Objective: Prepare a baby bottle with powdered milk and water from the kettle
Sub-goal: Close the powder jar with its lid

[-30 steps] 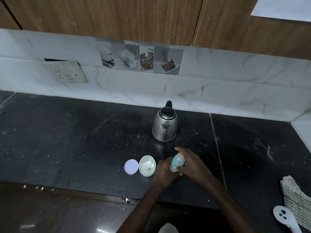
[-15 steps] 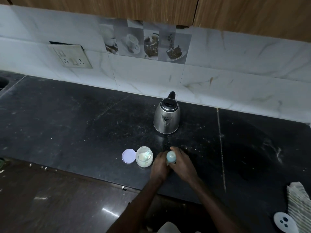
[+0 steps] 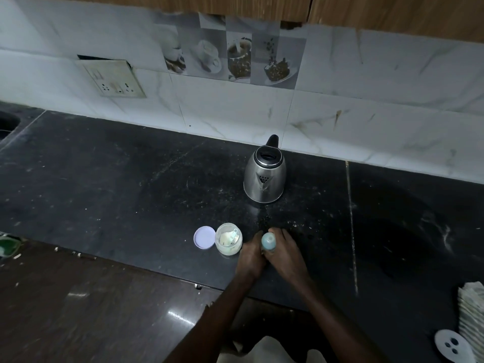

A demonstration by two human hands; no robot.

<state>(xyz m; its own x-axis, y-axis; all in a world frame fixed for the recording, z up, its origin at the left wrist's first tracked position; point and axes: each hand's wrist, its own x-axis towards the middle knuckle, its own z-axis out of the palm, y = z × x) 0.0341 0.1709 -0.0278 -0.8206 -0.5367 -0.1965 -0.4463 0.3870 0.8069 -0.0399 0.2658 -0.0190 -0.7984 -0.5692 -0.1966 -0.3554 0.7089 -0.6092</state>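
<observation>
A small baby bottle [image 3: 268,241] with a pale blue top stands upright on the black counter [image 3: 131,184] near its front edge. My left hand [image 3: 251,255] wraps its left side and my right hand [image 3: 284,251] wraps its right side. Just left of my hands sits an open clear jar of milk powder [image 3: 228,239] with a small scoop inside. Its lilac lid [image 3: 204,237] lies flat beside it. The steel kettle [image 3: 264,174] with a black lid and handle stands behind the bottle, near the wall.
A socket plate [image 3: 111,78] is set in the marble backsplash at the left. A folded striped cloth [image 3: 472,310] and a white round object [image 3: 451,345] lie at the counter's right front. A sink edge [image 3: 7,124] shows at far left.
The bottle has come down from a tilted hold to stand upright on the counter between both hands. The camera has dipped lower and closer.
</observation>
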